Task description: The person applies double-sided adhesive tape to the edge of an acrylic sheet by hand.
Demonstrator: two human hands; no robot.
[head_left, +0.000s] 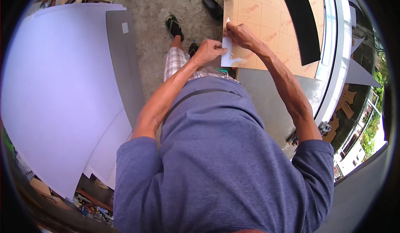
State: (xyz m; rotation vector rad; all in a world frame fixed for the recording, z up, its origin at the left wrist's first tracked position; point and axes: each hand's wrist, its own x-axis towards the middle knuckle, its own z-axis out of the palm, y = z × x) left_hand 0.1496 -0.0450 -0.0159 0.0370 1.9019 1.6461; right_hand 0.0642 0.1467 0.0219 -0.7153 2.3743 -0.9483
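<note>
A small white piece [226,57] lies along the left edge of a tan printed sheet [254,20], near its lower left corner. My left hand [209,52] is closed at the white piece's left edge, its thumb and fingertips touching that edge. Over the upper part of the white piece is my right hand [241,36], fingers bent and pressed together on it. What exactly sits between the fingertips of my right hand is too small to make out. A curved black strip [302,20] rests on the tan sheet to the right.
Large white sheets [58,87] and a grey strip [123,62] stand at the left. A black slipper [212,7] lies on the concrete floor [146,8]. A grey surface [266,93] shows below the tan sheet. Tools [93,208] and boxes are at the lower left.
</note>
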